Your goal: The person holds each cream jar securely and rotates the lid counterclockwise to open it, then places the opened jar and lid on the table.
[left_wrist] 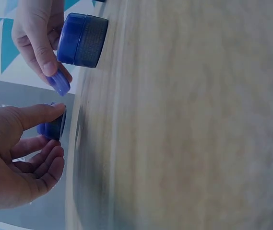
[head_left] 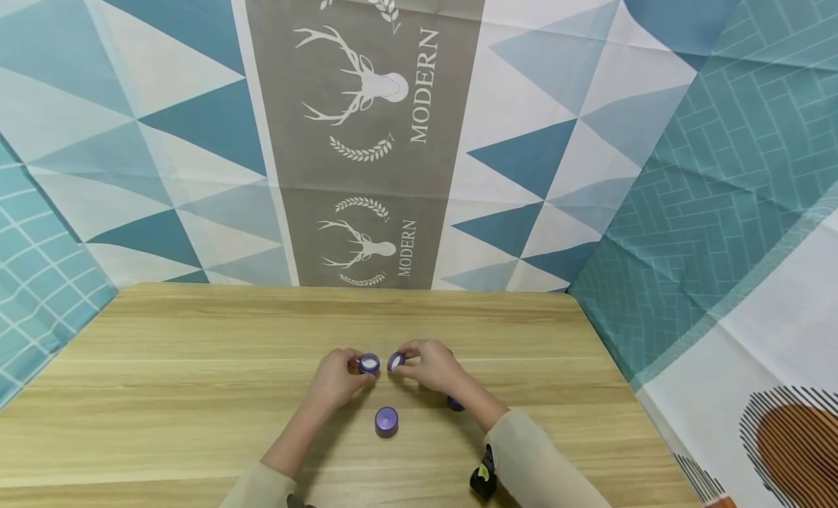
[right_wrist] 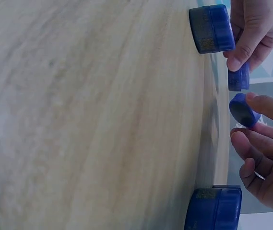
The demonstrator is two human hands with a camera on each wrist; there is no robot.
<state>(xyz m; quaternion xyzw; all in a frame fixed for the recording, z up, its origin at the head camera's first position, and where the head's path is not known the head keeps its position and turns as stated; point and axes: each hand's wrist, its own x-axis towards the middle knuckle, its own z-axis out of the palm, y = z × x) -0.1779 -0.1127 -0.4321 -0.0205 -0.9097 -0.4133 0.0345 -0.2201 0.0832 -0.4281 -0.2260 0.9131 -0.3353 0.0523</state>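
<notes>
My left hand [head_left: 338,381] grips a small purple jar [head_left: 369,363] between thumb and fingers, its round top showing a white middle. Just to the right, my right hand [head_left: 428,366] pinches a purple lid [head_left: 396,360], tilted with its pale inner side towards the jar. A narrow gap separates lid and jar. In the right wrist view the lid [right_wrist: 244,110] sits between thumb and fingertips, close below the jar [right_wrist: 238,79]. A closed purple jar [head_left: 386,421] stands on the table nearer the body, between the forearms.
Another purple jar [head_left: 455,404] is partly hidden by the right forearm; it shows as a closed jar [right_wrist: 213,211] in the right wrist view. The wooden table [head_left: 196,391] meets a patterned cloth [head_left: 366,159] at its back edge. A black thing [head_left: 483,485] lies by the right sleeve.
</notes>
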